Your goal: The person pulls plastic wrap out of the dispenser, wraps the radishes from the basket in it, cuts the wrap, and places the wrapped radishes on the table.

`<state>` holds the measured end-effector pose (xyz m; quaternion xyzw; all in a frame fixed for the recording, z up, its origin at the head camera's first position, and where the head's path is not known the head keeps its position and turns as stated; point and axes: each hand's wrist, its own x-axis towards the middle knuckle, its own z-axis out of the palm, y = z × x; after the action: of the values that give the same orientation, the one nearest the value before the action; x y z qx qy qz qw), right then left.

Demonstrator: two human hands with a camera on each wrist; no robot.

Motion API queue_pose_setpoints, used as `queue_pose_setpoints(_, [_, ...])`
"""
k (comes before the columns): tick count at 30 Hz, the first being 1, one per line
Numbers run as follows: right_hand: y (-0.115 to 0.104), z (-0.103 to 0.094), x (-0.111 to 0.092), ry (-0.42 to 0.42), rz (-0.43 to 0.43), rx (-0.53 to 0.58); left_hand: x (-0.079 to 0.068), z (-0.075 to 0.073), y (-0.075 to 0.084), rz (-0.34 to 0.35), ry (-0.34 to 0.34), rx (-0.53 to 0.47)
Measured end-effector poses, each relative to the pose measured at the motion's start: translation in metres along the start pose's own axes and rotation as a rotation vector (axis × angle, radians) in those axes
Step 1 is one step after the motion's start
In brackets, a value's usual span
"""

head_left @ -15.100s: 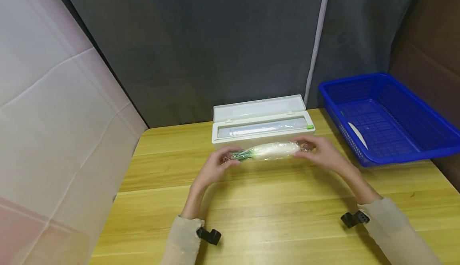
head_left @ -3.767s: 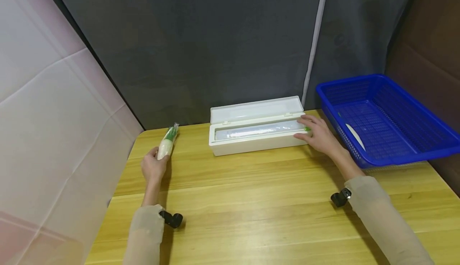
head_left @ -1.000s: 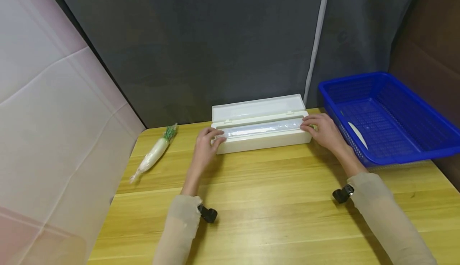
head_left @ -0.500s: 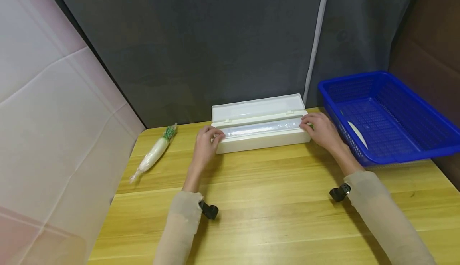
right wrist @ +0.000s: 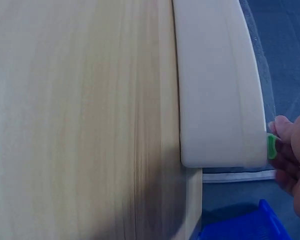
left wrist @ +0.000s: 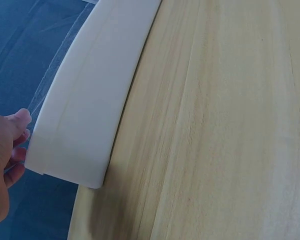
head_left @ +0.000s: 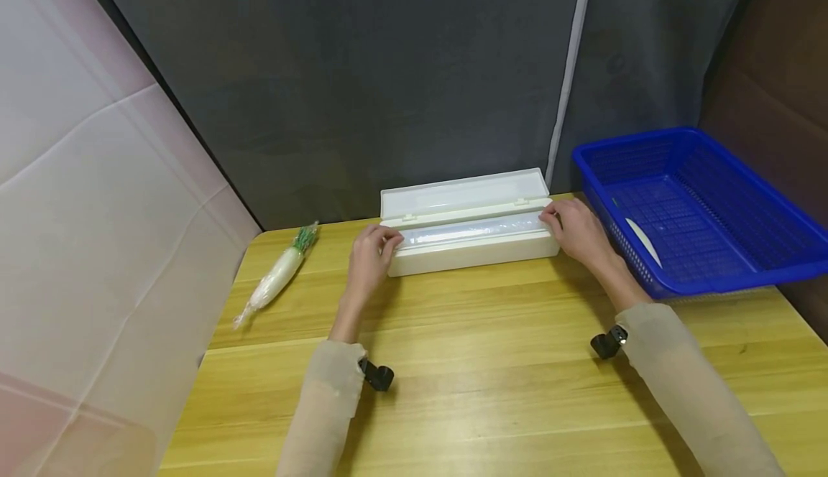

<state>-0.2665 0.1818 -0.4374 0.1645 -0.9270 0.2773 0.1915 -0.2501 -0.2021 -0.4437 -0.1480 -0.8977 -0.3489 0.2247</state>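
A white cling film dispenser (head_left: 475,253) stands at the back of the table with its lid (head_left: 462,194) tipped back. My left hand (head_left: 367,260) pinches the edge of the cling film (head_left: 472,230) at the left end, and my right hand (head_left: 578,231) pinches it at the right end. In the left wrist view, a strip of clear film (left wrist: 54,64) stands up past the box from the fingertips. A green slider (right wrist: 272,146) shows beside my right fingers in the right wrist view. A white radish with green leaf stalks (head_left: 278,278), wrapped in film, lies on the left.
A blue plastic basket (head_left: 731,286) stands at the right, close beside my right hand, with a white radish (head_left: 642,241) partly seen inside. A dark curtain (head_left: 388,89) hangs behind the wooden table (head_left: 466,376).
Earlier both hands held the wrapped radish; the left hand then laid it at the left. Both hands now grip the film's ends, and the right fingers have risen slightly over the last second.
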Motion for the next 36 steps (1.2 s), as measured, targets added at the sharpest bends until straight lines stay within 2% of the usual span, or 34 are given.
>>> queue_pose_setpoints(9, [-0.0001, 0.0041, 0.0037, 0.079, -0.054, 0.067, 0.0027, 0.0009, -0.0004, 0.031, 0.02, -0.003])
queue_pose_setpoints(15, [-0.0001, -0.0009, 0.0062, 0.062, -0.056, 0.085, 0.0056, 0.0023, -0.0007, 0.052, 0.023, -0.012])
queue_pose_setpoints(21, [0.002, -0.0031, 0.0062, 0.029, -0.033, 0.105, 0.0078, 0.0013, -0.0004, 0.036, 0.004, -0.009])
queue_pose_setpoints(28, [0.0038, -0.0015, 0.0066, 0.034, 0.0, 0.141, 0.0089, 0.0016, -0.0008, 0.065, 0.017, -0.006])
queue_pose_setpoints(36, [0.0072, -0.0048, 0.0084, 0.003, 0.027, 0.13, 0.01, 0.0017, -0.0023, 0.058, -0.001, -0.022])
